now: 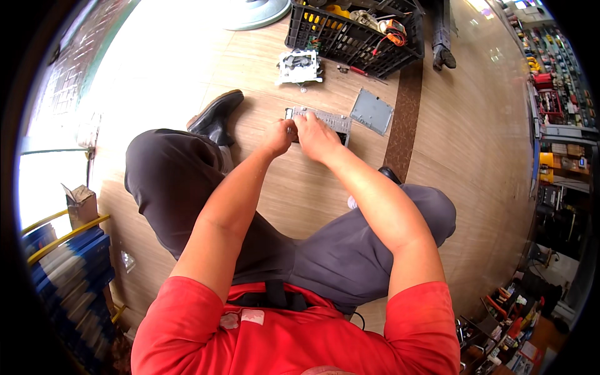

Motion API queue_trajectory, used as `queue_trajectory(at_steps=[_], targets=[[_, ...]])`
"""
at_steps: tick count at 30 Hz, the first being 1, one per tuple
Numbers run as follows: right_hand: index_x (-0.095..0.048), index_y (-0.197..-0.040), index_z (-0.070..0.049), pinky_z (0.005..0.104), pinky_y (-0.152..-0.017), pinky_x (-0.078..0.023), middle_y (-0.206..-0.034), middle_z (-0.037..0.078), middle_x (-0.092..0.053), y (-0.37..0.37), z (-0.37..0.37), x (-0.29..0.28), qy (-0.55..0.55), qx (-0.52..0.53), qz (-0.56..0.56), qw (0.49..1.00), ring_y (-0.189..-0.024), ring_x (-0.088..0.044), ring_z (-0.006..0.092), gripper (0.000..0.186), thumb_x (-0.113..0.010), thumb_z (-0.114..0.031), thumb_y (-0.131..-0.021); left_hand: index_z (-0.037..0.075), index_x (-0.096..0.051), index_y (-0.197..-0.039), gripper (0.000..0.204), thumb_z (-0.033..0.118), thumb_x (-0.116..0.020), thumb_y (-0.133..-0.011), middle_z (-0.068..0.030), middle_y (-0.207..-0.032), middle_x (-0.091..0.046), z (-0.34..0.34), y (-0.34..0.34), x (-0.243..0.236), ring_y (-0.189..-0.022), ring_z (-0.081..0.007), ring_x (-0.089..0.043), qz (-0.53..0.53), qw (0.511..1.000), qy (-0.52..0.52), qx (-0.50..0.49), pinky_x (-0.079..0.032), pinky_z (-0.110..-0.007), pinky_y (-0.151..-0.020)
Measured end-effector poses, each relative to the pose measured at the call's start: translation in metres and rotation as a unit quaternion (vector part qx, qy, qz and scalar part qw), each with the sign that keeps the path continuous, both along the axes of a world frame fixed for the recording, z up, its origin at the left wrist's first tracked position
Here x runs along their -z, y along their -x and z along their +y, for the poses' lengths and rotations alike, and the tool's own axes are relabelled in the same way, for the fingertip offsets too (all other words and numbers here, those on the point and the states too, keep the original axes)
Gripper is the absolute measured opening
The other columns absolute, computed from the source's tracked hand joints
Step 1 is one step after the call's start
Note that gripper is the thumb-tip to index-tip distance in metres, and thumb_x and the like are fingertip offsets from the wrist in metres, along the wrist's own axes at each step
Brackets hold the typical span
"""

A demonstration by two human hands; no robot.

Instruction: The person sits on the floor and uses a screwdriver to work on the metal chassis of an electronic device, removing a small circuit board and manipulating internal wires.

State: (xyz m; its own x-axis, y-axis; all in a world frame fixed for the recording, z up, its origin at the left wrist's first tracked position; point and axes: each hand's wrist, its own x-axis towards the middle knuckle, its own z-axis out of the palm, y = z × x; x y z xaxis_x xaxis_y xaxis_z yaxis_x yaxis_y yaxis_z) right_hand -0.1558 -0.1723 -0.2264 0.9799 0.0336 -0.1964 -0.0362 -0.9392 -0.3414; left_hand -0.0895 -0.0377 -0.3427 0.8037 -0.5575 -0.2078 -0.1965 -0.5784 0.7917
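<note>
On the floor between my feet lies a flat, silvery metal casing (334,119) with rows of holes, like the chassis of a disc player. My left hand (279,137) is closed at its left end, fingers curled against the edge. Bent over the casing's near side, my right hand (317,136) has its fingers pressed together close to the left fingertips. Whatever is between the right fingers is hidden. A grey metal cover plate (372,111) lies flat to the right, apart from the casing. Beyond the casing sits a white-framed mechanism (300,67).
A black plastic crate (356,44) full of tools and an orange meter stands at the far side. A red-handled screwdriver (359,71) lies before it. My shoe (217,115) is left of the work. Blue stacked items (69,269) stand at left, crowded shelves (559,156) at right.
</note>
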Motion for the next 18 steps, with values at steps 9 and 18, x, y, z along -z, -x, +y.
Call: queue_trajectory(at_steps=[9,18], targets=[[-0.063,-0.101,-0.003,0.0491,-0.082,-0.054,-0.098,0.023,-0.069,0.004,-0.028,-0.003,0.039,0.035,0.139,0.989,-0.097,-0.067,0.0399,0.021,-0.055,-0.022,-0.096,0.009,-0.069,-0.088,0.017,0.015,-0.078,-0.074,-0.0189,-0.1,-0.067,-0.002,-0.001,0.007,-0.095,-0.0373,-0.065,0.032,0.999,0.005,-0.013,-0.052,-0.044,-0.086],[-0.06,-0.102,-0.001,0.0504,-0.082,-0.053,-0.097,0.024,-0.069,0.017,-0.027,-0.005,0.013,0.067,0.13,0.989,-0.096,-0.066,0.0417,0.025,-0.053,-0.025,-0.099,0.006,-0.067,-0.087,0.02,0.014,-0.079,-0.074,-0.0195,-0.097,-0.067,-0.003,-0.001,0.004,-0.094,-0.0374,-0.065,0.036,0.999,-0.014,-0.022,-0.052,-0.045,-0.084]])
